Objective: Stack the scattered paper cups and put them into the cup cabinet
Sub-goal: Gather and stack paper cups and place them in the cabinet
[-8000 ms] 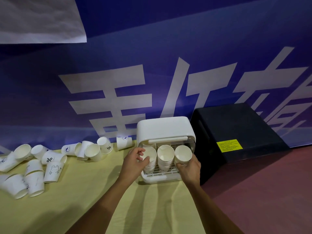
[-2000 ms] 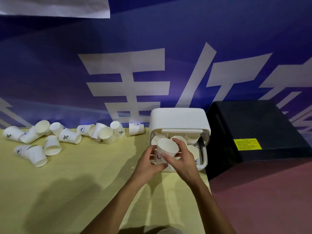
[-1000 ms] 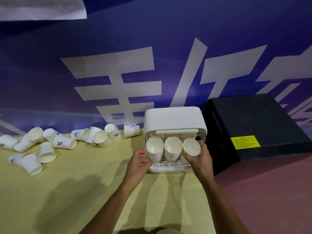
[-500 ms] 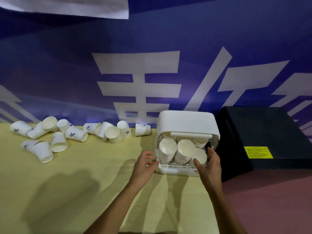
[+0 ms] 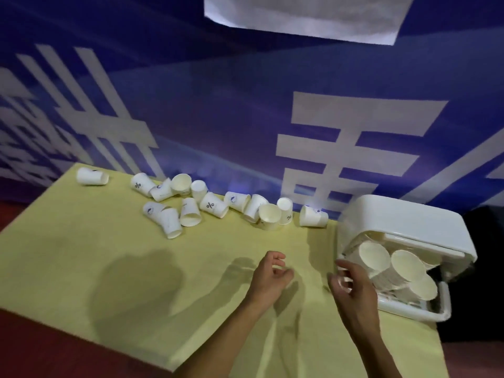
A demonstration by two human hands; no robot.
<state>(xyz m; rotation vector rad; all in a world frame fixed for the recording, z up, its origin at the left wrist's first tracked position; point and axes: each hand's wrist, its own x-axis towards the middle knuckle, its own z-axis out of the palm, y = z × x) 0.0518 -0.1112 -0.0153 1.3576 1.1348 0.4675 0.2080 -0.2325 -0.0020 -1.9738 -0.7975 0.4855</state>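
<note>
A white cup cabinet (image 5: 403, 222) stands at the table's right end with its front open. Inside it lie three stacks of paper cups (image 5: 392, 268), mouths facing me. Several loose white paper cups (image 5: 212, 205) lie tipped over along the table's far edge, the nearest one (image 5: 313, 216) just left of the cabinet. My left hand (image 5: 268, 279) hovers over the table with fingers loosely curled and holds nothing. My right hand (image 5: 351, 287) is beside the cabinet's left front corner, fingers spread, also empty.
The yellow table (image 5: 109, 268) runs from the left corner to the cabinet. A blue banner with white characters (image 5: 341, 148) backs it. A single cup (image 5: 91, 176) lies apart at the far left. Dark red floor (image 5: 41, 356) shows below the table's near edge.
Both hands have pulled back from the cabinet and are empty. The view has swung left, so the cabinet now sits at the right edge and more scattered cups show.
</note>
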